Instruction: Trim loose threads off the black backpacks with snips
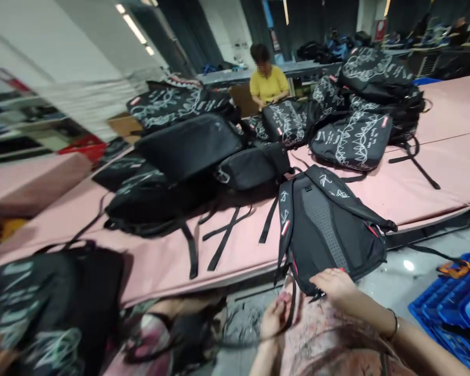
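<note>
A black backpack (329, 230) lies back-side up at the near edge of the pink table (446, 156), its lower end hanging over the edge. My right hand (335, 284) grips the bag's bottom edge with fingers curled. My left hand (276, 316) is closed round a black strap (292, 308) that hangs from the bag.
Several black backpacks with white scribble print are piled across the table (188, 146) and at the back right (376, 89). A person in a yellow top (267, 83) works at the far side. Blue plastic crates (454, 313) stand on the floor to my right. Another printed bag (43, 308) sits near left.
</note>
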Demonstrator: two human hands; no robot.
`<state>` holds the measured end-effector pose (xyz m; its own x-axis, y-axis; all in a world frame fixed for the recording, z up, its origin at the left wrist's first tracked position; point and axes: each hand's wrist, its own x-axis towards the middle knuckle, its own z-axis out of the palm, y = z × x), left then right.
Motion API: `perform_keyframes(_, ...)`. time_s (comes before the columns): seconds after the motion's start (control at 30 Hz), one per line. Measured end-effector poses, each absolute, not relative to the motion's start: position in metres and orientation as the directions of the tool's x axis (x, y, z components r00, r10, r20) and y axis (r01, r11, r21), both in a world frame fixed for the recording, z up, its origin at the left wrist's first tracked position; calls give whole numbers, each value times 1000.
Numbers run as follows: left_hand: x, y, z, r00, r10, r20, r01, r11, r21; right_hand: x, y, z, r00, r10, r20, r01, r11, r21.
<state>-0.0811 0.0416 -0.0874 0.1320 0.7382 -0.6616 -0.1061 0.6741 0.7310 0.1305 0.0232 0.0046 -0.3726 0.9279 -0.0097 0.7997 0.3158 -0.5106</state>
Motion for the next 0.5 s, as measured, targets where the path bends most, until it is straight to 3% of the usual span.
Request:
perform_keyframes(0.1,-110,44,-87,-35,773,-633,-272,603,750,139,12,-8,-302,953,-14,771,235,-591)
perform_keyframes(0.2,-111,53,-80,-80,806,-586,-390,516,763,148,3,-5,-225,974,22,667,170,-725)
perform_keyframes(0.33,-85,73,-60,40,859,-511,-510,457,729,152,-3,0,-102,994,49,550,98,-830)
perform_keyframes(0.5,-62,86,-21,145,905,-400,-502,415,759,148,1,8,60,998,-14,604,-47,-795)
